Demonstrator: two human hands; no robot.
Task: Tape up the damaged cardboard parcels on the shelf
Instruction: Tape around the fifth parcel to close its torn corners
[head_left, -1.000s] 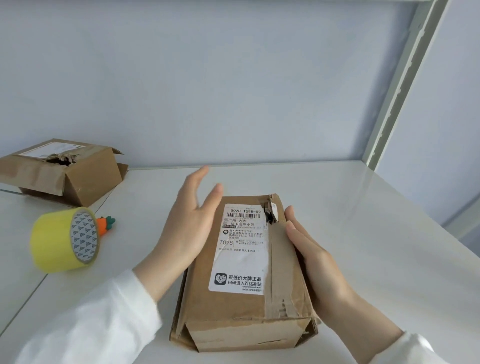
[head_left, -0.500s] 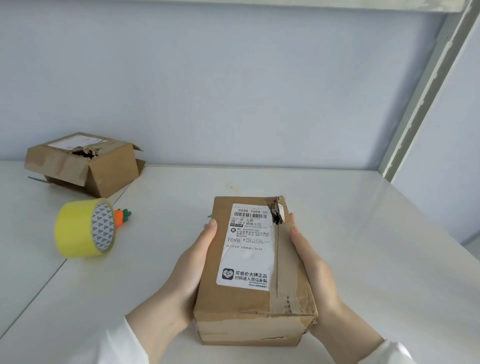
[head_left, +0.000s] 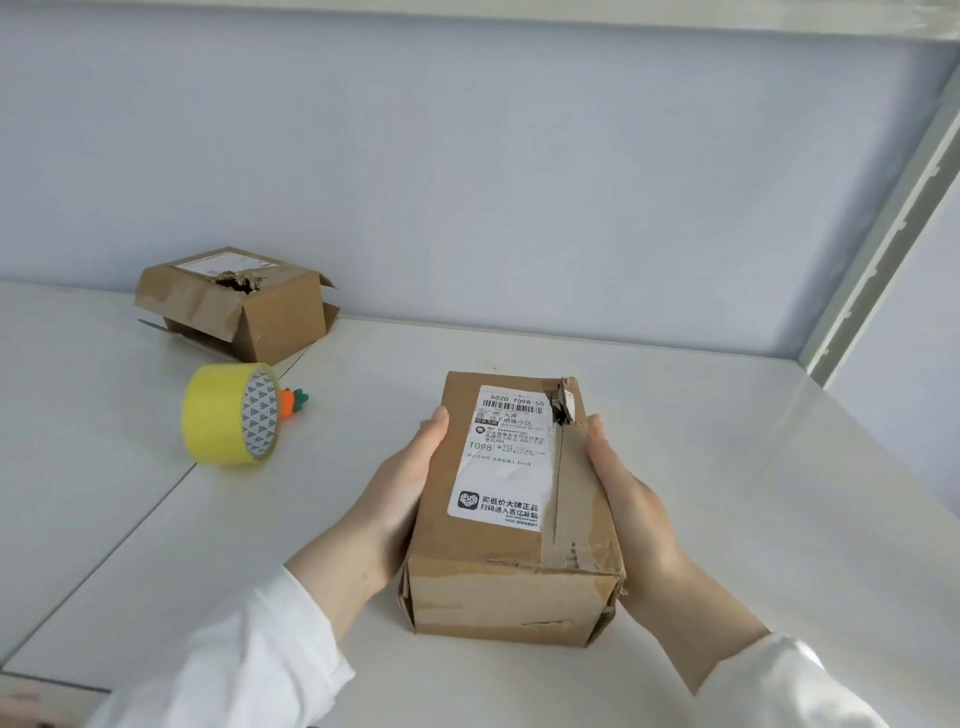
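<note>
Brown cardboard parcel with a white shipping label (head_left: 511, 525) sits near centre on the white shelf (head_left: 727, 493), its top torn at the far right corner. Left hand (head_left: 400, 493) and right hand (head_left: 631, 499) press flat against its sides, fingers straight and together. Far left: yellow tape roll (head_left: 223, 415), small orange carrot-shaped item (head_left: 293, 401), another torn brown cardboard box (head_left: 244, 306).

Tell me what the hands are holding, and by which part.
The labelled parcel, pressed between both palms: left hand flat on its left long side, right hand on its right long side.
</note>
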